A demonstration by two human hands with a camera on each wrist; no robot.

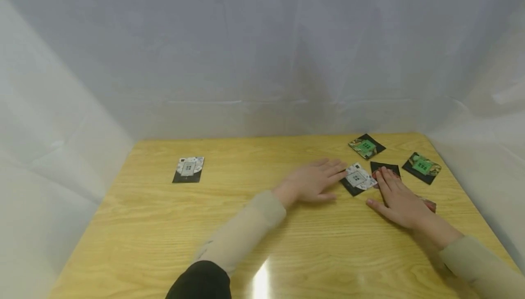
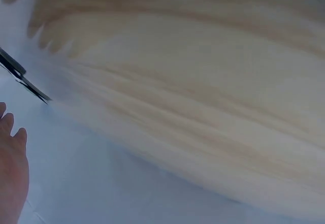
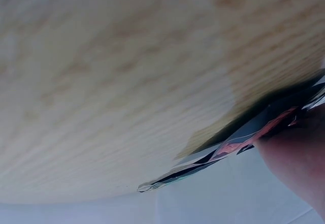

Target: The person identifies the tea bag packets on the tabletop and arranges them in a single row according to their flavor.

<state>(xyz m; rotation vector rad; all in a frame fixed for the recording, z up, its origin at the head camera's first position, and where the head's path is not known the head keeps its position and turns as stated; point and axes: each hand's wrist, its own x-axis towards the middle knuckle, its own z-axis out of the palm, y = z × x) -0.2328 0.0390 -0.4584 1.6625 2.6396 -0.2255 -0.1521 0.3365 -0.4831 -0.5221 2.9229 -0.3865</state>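
Observation:
Palm down and fingers straight, my left hand [image 1: 313,181] has its fingertips right at the edge of a white-and-black flat packet [image 1: 356,178]. The left wrist view catches part of that hand [image 2: 11,173] at the left edge, with a dark packet edge [image 2: 25,76] near its fingers. My right hand [image 1: 399,202] lies with extended fingers over a black-and-red packet [image 1: 384,167], covering much of it. Another red packet [image 1: 429,204] shows from behind the right hand, mostly hidden. In the right wrist view, the hand [image 3: 299,153] is against the black-and-red packet [image 3: 244,140].
Two green-and-black packets [image 1: 367,146] lie at the table's back right, one of them [image 1: 422,167] near the right edge. A lone white-and-black packet [image 1: 188,169] sits at the back left. White sheeting [image 1: 262,62] surrounds the wooden table [image 1: 164,230] at the back and sides.

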